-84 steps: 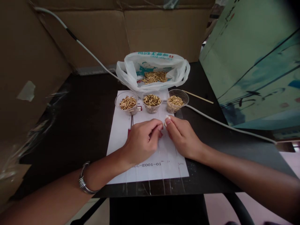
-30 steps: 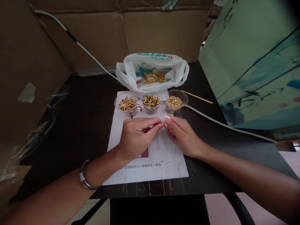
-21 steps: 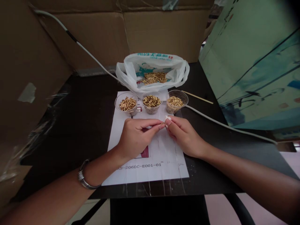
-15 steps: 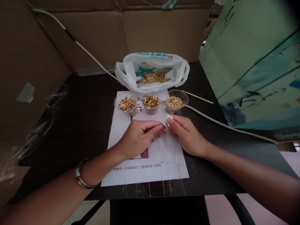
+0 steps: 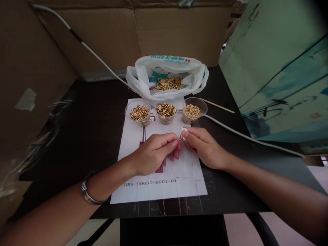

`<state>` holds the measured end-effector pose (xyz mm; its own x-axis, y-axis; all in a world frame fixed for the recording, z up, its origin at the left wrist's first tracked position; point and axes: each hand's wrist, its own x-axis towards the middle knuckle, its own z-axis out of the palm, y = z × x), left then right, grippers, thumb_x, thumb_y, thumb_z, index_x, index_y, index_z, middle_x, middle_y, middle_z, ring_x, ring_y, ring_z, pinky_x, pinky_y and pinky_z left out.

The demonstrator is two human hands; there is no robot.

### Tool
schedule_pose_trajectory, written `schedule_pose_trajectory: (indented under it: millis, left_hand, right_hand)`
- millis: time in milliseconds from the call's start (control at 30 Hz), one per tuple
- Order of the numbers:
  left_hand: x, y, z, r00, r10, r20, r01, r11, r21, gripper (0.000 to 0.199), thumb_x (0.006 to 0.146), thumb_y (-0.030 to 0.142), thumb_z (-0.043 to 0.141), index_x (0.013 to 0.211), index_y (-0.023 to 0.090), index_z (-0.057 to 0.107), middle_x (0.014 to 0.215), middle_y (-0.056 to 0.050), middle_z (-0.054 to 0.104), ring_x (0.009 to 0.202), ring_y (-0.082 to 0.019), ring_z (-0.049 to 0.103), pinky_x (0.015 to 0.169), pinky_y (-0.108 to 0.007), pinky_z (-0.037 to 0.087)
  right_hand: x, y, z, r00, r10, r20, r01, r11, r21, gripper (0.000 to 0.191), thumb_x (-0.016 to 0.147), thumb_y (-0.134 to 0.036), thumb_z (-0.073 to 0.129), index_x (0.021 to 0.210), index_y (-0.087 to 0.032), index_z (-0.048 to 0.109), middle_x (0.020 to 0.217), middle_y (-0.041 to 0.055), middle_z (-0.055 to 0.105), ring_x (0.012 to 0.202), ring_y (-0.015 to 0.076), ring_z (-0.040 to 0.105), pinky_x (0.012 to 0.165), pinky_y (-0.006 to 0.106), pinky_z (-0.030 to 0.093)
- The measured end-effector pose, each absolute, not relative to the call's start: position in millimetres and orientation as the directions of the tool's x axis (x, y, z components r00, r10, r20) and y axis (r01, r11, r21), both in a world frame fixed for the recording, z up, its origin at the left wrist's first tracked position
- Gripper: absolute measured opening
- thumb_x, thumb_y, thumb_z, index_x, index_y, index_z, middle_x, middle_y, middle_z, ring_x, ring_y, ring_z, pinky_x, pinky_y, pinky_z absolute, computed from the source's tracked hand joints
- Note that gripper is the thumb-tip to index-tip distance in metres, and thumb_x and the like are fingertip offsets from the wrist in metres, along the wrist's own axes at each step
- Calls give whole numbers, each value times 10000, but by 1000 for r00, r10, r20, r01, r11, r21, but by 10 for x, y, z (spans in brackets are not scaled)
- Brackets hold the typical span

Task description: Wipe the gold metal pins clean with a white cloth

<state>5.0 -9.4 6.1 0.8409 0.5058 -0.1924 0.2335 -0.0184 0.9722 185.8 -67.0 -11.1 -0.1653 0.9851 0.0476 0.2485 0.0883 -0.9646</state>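
My left hand (image 5: pixel 156 152) is closed in a pinch on a small brass-coloured pin (image 5: pixel 179 139), of which only a tip shows. Facing it, my right hand (image 5: pixel 205 147) grips a crumpled white scrap (image 5: pixel 183 133), perhaps tissue or cloth, between thumb and forefinger; a bit of gold colour shows at its lower edge. The two hands almost meet above the printed sheet (image 5: pixel 128 150). Just beyond them stand three clear plastic cups: the left cup (image 5: pixel 126 114) and right cup (image 5: pixel 203 106) hold longer brass pins, the middle cup (image 5: pixel 166 121) shorter brass pieces.
Behind the cups, a white plastic bag (image 5: pixel 138 78) lies open with many brass pins inside. A thin wooden stick (image 5: pixel 217 106) and a white cable (image 5: pixel 243 136) lie at the right on the dark table (image 5: pixel 84 130). Cardboard walls (image 5: pixel 102 34) enclose the back and left.
My left hand has turned slightly, its lower fingers now curled further down, and the brass pin's tip shows near the white scrap. My right hand has barely moved.
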Motion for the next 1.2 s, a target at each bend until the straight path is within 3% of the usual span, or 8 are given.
schedule_pose_trajectory:
  millis: [333,467,600,900,1200]
  left_hand:
    - [64,-83,73,838,519,-167,223,-48,974,292,955,298,397,720,161,505,640,14,532,472,-56,501,390,-142,410]
    - [67,-66,60,840,514,-173,231,-50,972,287,948,297,411,721,161,520,628,10,534,529,-77,523,474,-173,461]
    - [64,-43,44,843,501,-196,234,-13,972,272,941,301,425,743,155,542,642,-5,546,596,-107,547,556,-220,491]
    - [64,-35,57,846,498,-194,238,-26,971,246,926,250,444,726,147,544,576,9,546,530,-98,534,493,-197,432]
    - [82,-55,54,808,549,-214,287,-50,957,283,924,249,439,680,142,534,591,2,558,550,-101,538,553,-222,456]
  right_hand:
    - [1858,-660,-82,-243,968,58,190,106,-976,375,971,-341,387,649,-156,435,553,-48,371,492,68,295,495,241,257]
    - [1858,-663,-82,-259,964,57,196,111,-974,372,972,-345,383,659,-155,450,560,-47,369,493,67,294,498,240,258]
    - [1863,-667,-90,-237,970,46,273,112,-956,378,974,-344,365,655,-153,434,573,-41,368,510,69,304,501,241,253]
    - [1835,-661,-61,-223,974,29,465,132,-876,371,965,-326,342,668,-146,472,598,-12,450,559,92,388,542,264,266]
    - [1788,-663,-50,-165,985,50,554,135,-821,348,961,-305,337,663,-154,435,615,-9,473,569,98,412,560,269,272]
